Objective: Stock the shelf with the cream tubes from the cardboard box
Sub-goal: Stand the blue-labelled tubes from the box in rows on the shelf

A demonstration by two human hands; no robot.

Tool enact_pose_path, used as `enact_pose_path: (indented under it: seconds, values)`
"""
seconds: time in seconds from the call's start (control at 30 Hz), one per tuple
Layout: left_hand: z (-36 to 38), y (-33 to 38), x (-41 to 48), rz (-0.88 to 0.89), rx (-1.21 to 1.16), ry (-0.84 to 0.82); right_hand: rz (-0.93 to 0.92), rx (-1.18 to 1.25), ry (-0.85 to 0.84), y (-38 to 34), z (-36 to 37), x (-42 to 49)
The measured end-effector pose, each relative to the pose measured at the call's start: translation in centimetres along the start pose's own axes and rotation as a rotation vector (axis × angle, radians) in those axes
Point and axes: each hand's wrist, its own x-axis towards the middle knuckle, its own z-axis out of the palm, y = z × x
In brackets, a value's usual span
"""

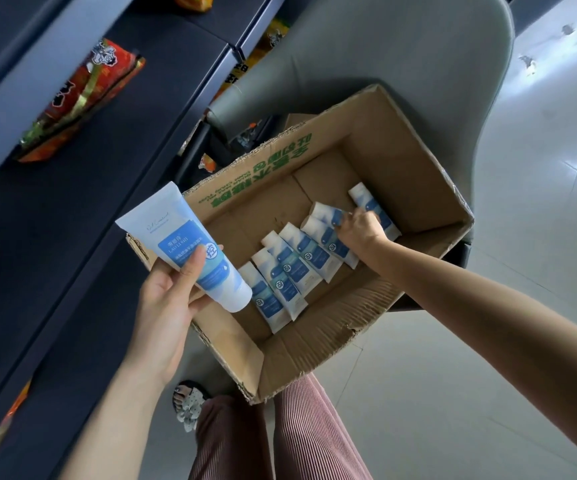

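Note:
An open cardboard box (401, 161) with green print sits in the middle of the view, resting on a grey chair. Several white-and-blue cream tubes (290, 268) lie in a row on its floor. My left hand (166, 303) holds one cream tube (190, 237) above the box's left edge, thumb across its blue label, cap end pointing down right. My right hand (361, 232) reaches into the box, and its fingers curl on a tube (328, 216) near the far end of the row. The dark shelf (83, 202) runs along the left.
A red and orange snack packet (83, 98) lies on the dark shelf at upper left, more packets beyond it. The grey chair back (401, 53) rises behind the box. Pale tiled floor (539, 168) lies to the right. My striped trousers and a sandalled foot (190, 400) are below.

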Motion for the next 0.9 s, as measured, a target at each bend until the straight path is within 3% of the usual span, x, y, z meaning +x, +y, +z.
enact_pose_path:
  seconds: [0.13,0.27,0.4,0.5,0.57,0.63,0.73,0.9]
  values:
    - [-0.3,1.0,-1.3,-0.029,-0.021,0.002,0.020,0.185,-0.040,0.9,-0.9,-1.4]
    - [-1.0,2.6,-2.9,-0.041,-0.076,0.038,0.139,0.611,0.017,3.1,-3.0,-3.7]
    - [-2.1,4.7,-4.7,-0.094,-0.151,0.076,0.266,1.349,0.103,4.4,-5.3,-6.8]
    - [-2.6,5.9,-6.4,-0.107,-0.143,0.021,0.298,2.062,0.019,2.9,-6.7,-10.0]
    - [-2.8,6.7,-7.7,-0.096,-0.095,-0.035,0.153,2.449,-0.133,1.6,-7.5,-12.4]
    - [-3.3,7.7,-9.2,-0.066,-0.032,-0.080,-0.117,2.659,-0.249,0.0,-8.5,-14.6]
    - [-4.1,9.5,-11.2,-0.030,0.034,-0.092,-0.450,2.644,-0.284,-2.4,-11.0,-17.6]
    - [-5.9,12.3,-14.9,0.074,0.052,-0.056,-0.764,2.570,-0.209,-4.2,-15.8,-21.7]
